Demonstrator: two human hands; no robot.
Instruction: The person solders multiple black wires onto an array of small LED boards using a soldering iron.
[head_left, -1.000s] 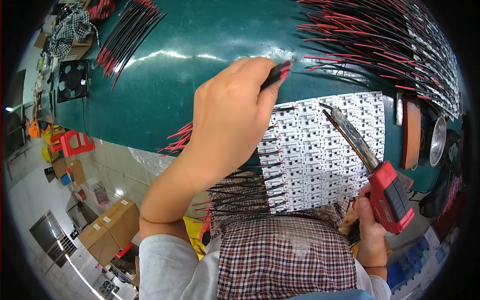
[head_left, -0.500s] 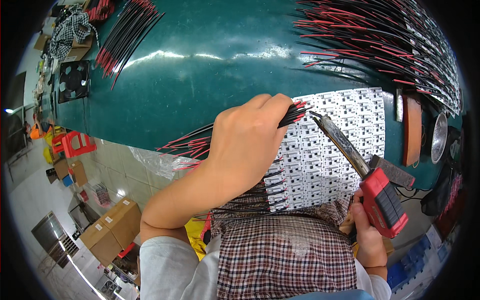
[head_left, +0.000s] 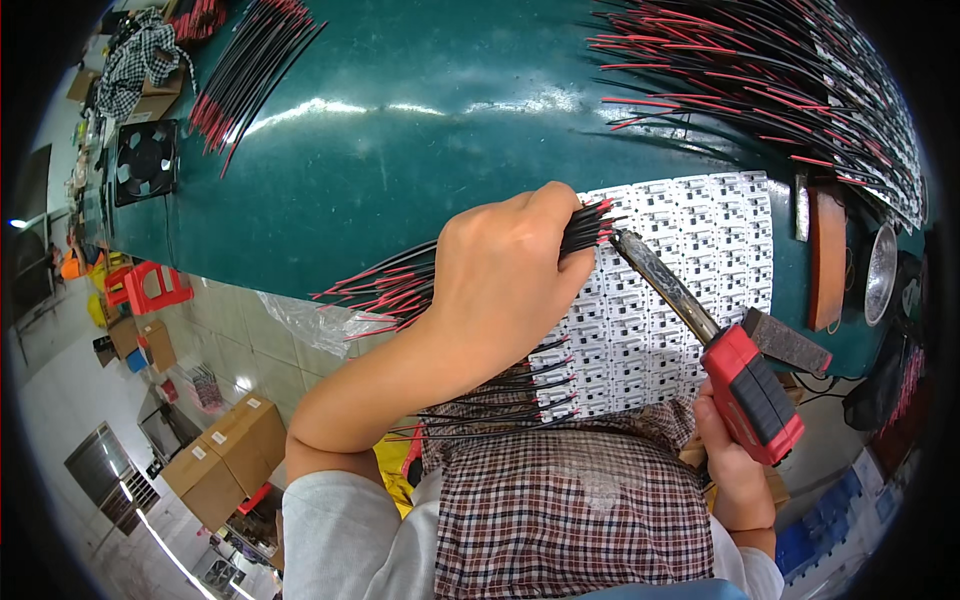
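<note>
My left hand [head_left: 505, 275] is closed round a bundle of black and red wires [head_left: 588, 228]. Their ends stick out past the thumb and fingers on the right, and their other ends fan out to the left. My right hand [head_left: 730, 460] grips a red and black soldering iron [head_left: 755, 395] by its handle. The iron's dark tip is at the wire ends; whether it touches them I cannot tell. Beneath both lies a white panel of small circuit boards [head_left: 690, 270]. Several wires run from the panel's lower left edge [head_left: 556, 390] over the checked apron.
Wire-covered white panels [head_left: 890, 150] lie at the far right of the green table [head_left: 420, 160]. Another wire bundle [head_left: 255, 75] lies far left, near a black fan [head_left: 147, 163]. An orange-brown block [head_left: 826, 260], a metal bowl [head_left: 880, 275] and a grey bar [head_left: 785, 340] sit right of the panel.
The soldering iron has moved left and slightly down, bringing its tip to the wire ends. My left hand has shifted slightly, its thumb now showing below the wires.
</note>
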